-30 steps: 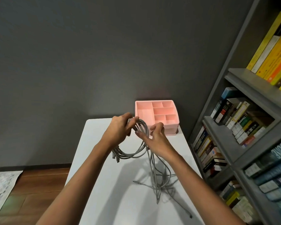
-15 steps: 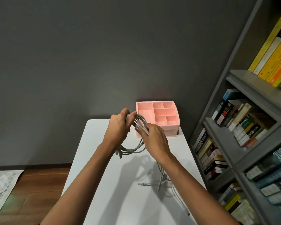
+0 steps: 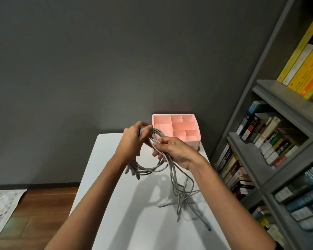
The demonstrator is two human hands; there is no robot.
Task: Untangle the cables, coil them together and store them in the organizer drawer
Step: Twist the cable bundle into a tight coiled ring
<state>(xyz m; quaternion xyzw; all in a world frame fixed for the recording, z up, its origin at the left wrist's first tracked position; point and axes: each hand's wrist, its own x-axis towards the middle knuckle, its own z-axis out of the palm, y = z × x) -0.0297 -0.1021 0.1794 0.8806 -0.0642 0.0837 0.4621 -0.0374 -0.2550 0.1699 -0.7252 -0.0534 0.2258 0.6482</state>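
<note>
grey cables [image 3: 153, 168]: part-coiled, ends trailing | pink organizer [image 3: 177, 128]: 6 compartments, upright

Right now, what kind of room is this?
Probably a home study: a grey bookshelf packed with books, a small white table holding a pink organizer, and wooden flooring with a rug.

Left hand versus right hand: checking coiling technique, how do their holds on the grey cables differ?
The left hand grips the loop of grey cables at its top; the right hand pinches the strands feeding it. Connector ends hang below the left hand; loose lengths trail from the right hand onto the white table. Both hold one bundle.
</note>
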